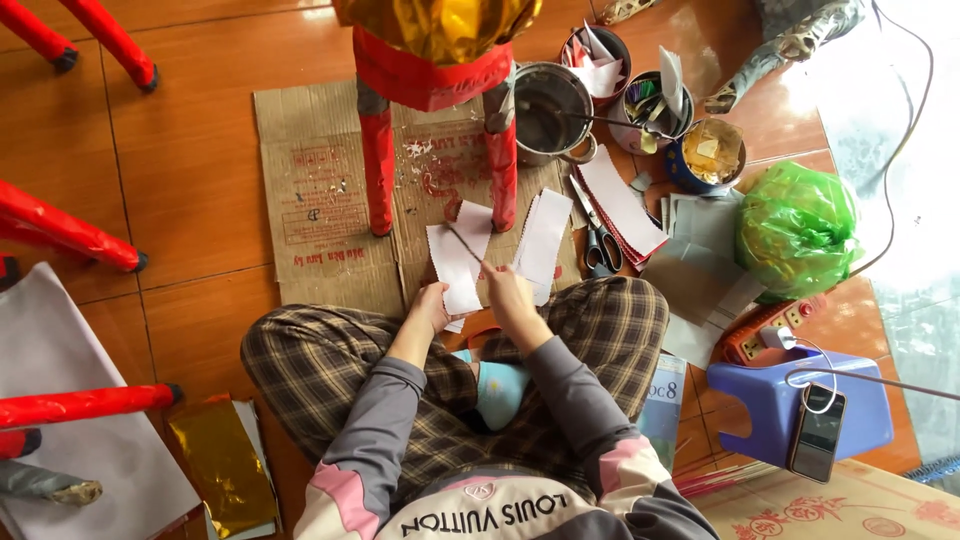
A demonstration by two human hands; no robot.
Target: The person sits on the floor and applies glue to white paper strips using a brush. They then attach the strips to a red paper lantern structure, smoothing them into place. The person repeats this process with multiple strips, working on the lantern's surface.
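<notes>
I sit cross-legged on a tiled floor. My left hand [433, 303] holds a white paper strip [459, 256] by its lower edge. My right hand [503, 290] grips a thin stick [464, 243] whose tip lies across that paper. A second white paper piece [544, 238] lies just right of the right hand. In front stands a frame with red-wrapped legs [378, 170] and a gold foil top [437, 25], on a flattened cardboard sheet [315, 200].
A metal pot [548, 105] with a spoon, two tins of scraps [655, 105], scissors [601, 245], stacked paper [620, 200] and a green plastic bag [797, 228] lie at the right. A blue stool [770, 400] bears a phone [818, 432]. Red-wrapped sticks [70, 232] and gold foil [222, 462] lie left.
</notes>
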